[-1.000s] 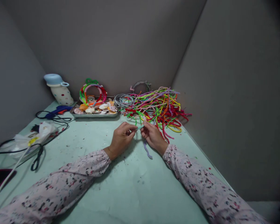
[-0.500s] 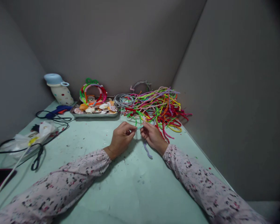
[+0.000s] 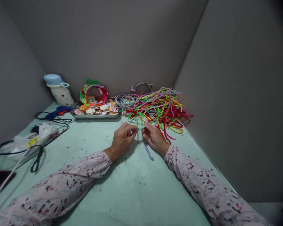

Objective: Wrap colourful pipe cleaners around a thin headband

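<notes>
A short light-teal pipe cleaner (image 3: 141, 128) bridges my two hands over the middle of the table. My left hand (image 3: 123, 137) pinches one end between thumb and forefinger. The other end sits in the fingertips of my right hand (image 3: 156, 137), whose remaining fingers are curled in. A lilac pipe cleaner (image 3: 149, 152) comes out from below my right hand; whether it joins the teal piece is hidden. Just beyond my hands lies a tangled heap of coloured pipe cleaners (image 3: 161, 105).
A metal tray (image 3: 96, 116) of seashells (image 3: 104, 107) stands at the back, with colourful rings (image 3: 93, 93) on it. Coiled grey wire (image 3: 126, 101) lies beside it. A bottle (image 3: 61, 94), black cable (image 3: 40, 157) and plastic bag (image 3: 43, 131) are left. Grey walls (image 3: 238, 94) enclose the table.
Both hands keep the same pinch on the teal pipe cleaner. The whole view has shifted very slightly; nothing else has visibly moved.
</notes>
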Motion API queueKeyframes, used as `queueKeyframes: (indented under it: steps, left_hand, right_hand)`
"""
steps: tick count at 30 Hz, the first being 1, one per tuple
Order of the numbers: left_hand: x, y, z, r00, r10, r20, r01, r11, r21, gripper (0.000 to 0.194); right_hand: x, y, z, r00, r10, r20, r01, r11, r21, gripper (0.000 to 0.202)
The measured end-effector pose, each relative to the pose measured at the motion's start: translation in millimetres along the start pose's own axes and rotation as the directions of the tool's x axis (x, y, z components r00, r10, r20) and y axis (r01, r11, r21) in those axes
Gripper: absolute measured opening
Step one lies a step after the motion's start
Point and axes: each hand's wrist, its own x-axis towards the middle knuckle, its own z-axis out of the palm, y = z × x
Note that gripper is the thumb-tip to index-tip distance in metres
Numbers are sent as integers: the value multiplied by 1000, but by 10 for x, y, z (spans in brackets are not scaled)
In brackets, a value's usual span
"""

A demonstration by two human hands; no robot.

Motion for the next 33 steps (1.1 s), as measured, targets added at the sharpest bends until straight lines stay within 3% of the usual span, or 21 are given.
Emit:
queueKeyframes:
  steps: [24, 28, 33]
  left_hand:
    - [16, -2, -1, 1000, 1, -25, -1, 1000, 20, 11]
    - [36, 18, -6, 998, -53, -27, 52, 999, -12, 21]
    - [49, 53, -25, 985, -106, -135, 111, 993, 29, 27]
  right_hand:
    - [-12, -7, 10, 1000, -2, -12, 2, 999, -35, 23]
    - [1, 6, -4, 998, -48, -31, 47, 998, -30, 24]
    - [26, 2, -15, 989, -114, -98, 113, 993, -23, 26]
